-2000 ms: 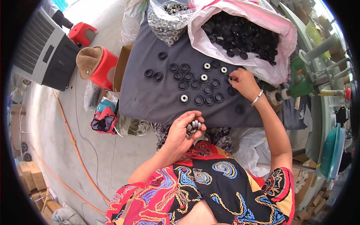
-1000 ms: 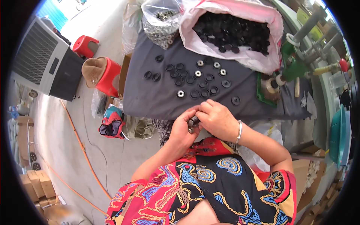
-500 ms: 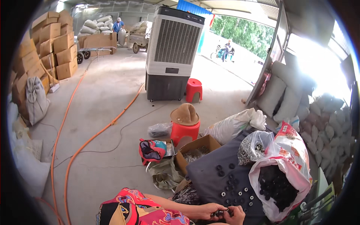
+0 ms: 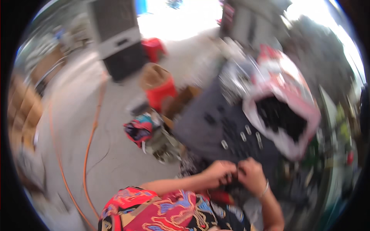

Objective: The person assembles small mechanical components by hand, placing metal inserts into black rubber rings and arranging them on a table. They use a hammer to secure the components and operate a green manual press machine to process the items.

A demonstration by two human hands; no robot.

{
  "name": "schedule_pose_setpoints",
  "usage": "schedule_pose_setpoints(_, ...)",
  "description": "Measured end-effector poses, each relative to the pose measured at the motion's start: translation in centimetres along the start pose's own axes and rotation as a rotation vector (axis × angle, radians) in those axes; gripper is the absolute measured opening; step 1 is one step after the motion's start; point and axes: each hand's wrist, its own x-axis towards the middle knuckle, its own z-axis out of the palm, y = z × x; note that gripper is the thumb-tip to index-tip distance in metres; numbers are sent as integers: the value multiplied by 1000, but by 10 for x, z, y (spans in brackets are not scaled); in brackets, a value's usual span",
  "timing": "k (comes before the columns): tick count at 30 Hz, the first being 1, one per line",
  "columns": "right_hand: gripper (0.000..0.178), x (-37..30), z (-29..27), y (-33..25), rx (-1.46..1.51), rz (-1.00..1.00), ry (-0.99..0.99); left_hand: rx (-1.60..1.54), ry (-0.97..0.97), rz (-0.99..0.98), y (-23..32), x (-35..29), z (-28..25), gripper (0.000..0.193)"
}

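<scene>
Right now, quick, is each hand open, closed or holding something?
Left hand: closed around small dark pieces, too blurred to identify.
Right hand: too blurred to tell whether it is closed or holding anything.

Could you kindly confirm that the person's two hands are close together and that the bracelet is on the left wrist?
Not quite: the head view shows the bracelet on the right wrist, not the left. The left hand and right hand are indeed close together.

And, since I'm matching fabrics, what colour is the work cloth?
The work cloth is dark grey; best in the head view.
</scene>
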Motion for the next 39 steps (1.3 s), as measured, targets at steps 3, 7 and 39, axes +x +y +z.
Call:
schedule_pose_setpoints(3, 16, -16, -27, 28, 45, 187, 236, -159, 96, -98, 13, -6, 3, 16)
schedule_pose_setpoints(7, 17, -44, -43, 78, 11, 430, 370, -383, 44, -147, 5, 7, -6, 15)
schedule_pose_setpoints(39, 21, -20, -7, 41, -373, -9, 250, -335, 71, -164, -40, 51, 0, 35)
